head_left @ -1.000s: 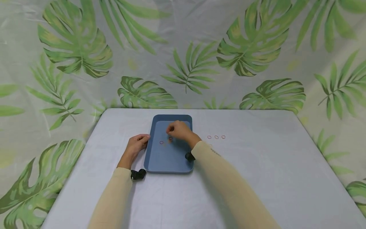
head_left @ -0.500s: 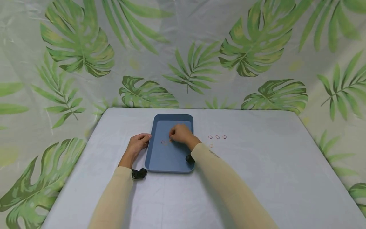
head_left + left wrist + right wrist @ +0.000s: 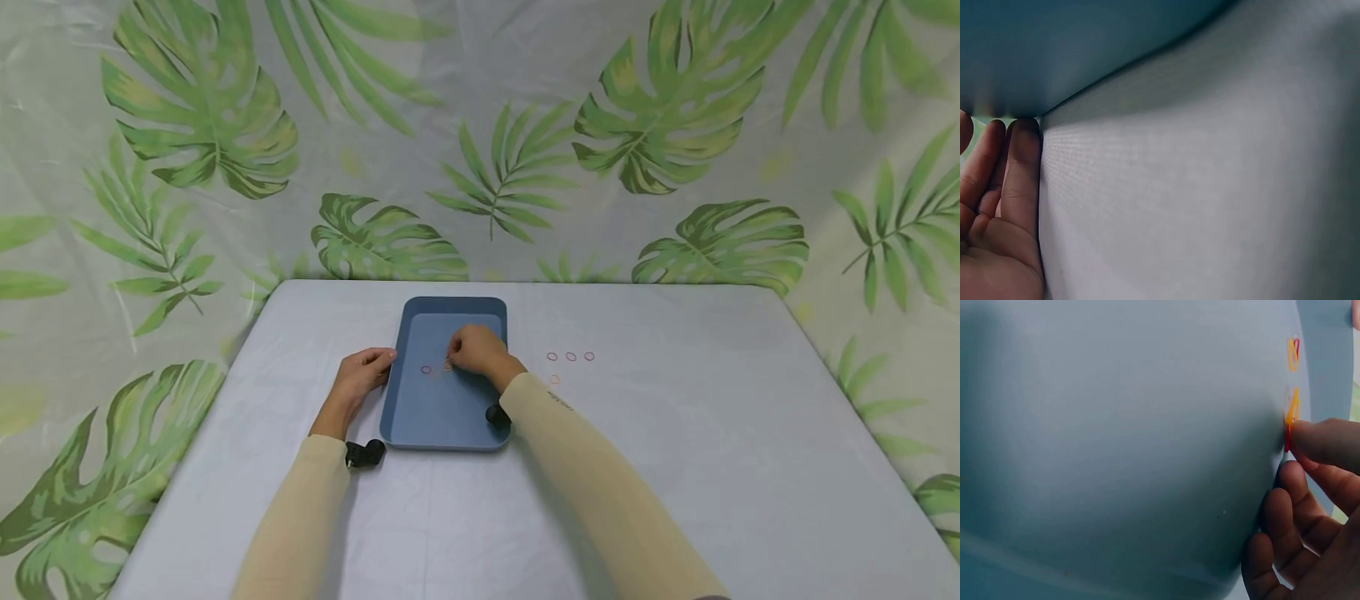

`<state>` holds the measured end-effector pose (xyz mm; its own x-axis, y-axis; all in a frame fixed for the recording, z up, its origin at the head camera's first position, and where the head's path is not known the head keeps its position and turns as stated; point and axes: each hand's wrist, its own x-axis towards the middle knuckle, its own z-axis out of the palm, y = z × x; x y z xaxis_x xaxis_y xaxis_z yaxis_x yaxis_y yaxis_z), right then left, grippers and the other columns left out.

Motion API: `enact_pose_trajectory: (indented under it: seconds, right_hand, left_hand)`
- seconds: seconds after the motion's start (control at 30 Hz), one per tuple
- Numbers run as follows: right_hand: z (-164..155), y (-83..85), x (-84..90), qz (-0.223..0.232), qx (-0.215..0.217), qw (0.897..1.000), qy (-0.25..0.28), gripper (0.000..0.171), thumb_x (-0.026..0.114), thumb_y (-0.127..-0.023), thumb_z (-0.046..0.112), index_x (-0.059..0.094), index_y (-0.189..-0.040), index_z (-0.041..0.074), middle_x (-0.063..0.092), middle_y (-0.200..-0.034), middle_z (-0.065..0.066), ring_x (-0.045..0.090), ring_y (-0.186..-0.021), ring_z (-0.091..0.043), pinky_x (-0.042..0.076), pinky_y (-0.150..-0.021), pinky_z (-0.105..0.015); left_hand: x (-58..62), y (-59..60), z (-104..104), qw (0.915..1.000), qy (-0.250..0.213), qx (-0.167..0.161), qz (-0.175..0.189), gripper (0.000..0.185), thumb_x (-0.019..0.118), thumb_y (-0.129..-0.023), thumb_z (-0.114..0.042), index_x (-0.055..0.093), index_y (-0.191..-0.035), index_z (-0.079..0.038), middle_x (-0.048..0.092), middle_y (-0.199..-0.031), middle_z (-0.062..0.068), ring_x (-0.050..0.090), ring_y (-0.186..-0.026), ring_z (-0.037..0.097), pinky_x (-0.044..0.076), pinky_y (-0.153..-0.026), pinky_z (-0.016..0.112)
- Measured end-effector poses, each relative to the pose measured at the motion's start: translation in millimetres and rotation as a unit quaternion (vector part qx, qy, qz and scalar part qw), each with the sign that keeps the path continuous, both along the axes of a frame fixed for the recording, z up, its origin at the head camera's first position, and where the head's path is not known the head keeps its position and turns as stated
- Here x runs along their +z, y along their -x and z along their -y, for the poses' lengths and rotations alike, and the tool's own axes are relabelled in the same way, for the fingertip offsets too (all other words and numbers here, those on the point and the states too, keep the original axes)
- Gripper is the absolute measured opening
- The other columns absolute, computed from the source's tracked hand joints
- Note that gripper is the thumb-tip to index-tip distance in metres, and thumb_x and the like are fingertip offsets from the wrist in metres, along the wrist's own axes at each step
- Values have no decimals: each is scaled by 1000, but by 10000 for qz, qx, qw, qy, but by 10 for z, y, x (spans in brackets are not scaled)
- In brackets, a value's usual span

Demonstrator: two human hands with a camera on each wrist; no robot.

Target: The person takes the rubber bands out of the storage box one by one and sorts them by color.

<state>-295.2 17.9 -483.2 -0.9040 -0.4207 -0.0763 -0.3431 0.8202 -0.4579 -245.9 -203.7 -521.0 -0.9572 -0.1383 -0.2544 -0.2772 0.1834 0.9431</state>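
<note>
Over the middle of the blue tray [image 3: 442, 417], my right hand [image 3: 478, 348] reaches down with thumb and fingertips together. In the right wrist view its thumb [image 3: 1329, 442] and index finger pinch a small red rubber band [image 3: 1287, 439] against the tray floor, right beside a yellow-orange rubber band [image 3: 1294, 403]. Another red and orange pair [image 3: 1292, 354] lies farther along the tray; its red band [image 3: 426, 369] also shows in the head view. My left hand [image 3: 363, 373] rests at the tray's left side, its straight fingers [image 3: 1021, 169] touching the outer wall.
On the white table [image 3: 675, 433], to the right of the tray, three red rubber bands [image 3: 571, 357] lie in a row. An orange rubber band [image 3: 555, 380] lies just below them. A leaf-print cloth [image 3: 495, 167] hangs behind the table.
My right hand has come down and slightly to the right, its fingertips now at the band pair in the tray's middle. My left hand has stayed at the tray's side.
</note>
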Motion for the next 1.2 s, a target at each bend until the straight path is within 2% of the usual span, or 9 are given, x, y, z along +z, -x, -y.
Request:
enact_pose_trajectory:
  seconds: [0.43, 0.73, 1.0, 1.2]
  right_hand:
    - [28, -11, -40, -56, -132, 9999, 20, 14, 66, -91, 19, 79, -88, 16, 77, -93, -1, 58, -72, -14, 43, -59, -22]
    - [21, -4, -43, -140, 2, 9999, 39, 18, 62, -92, 16, 79, -86, 14, 77, -91, -2, 55, -66, -12, 39, -55, -20]
    - [-37, 36, -4, 172, 123, 9984, 518, 18, 60, -94, 15, 77, -89, 10, 75, -89, -6, 51, -65, -12, 38, -56, -20]
    - [-117, 50, 114, 263, 297, 9942, 1003, 17, 61, -95, 17, 76, -92, 11, 75, -91, -6, 51, -66, -11, 40, -58, -20]
  left_hand:
    - [-16, -6, 16, 10000, 7, 7, 42, 43, 61, -100, -31, 61, -133, -4, 57, -141, 15, 56, -126, 21, 48, -110, 37]
    - [0, -23, 10, 10000, 36, 8, 4, 42, 60, -100, -29, 61, -133, -3, 58, -140, 16, 56, -126, 22, 49, -110, 38]
    - [-13, -10, 16, 10000, 74, -18, 18, 43, 60, -100, -31, 61, -133, -3, 58, -141, 16, 57, -124, 20, 50, -108, 35]
    - [-9, -15, 19, 10000, 45, -22, 29, 43, 61, -100, -31, 61, -133, -3, 57, -141, 15, 56, -125, 20, 49, -109, 36]
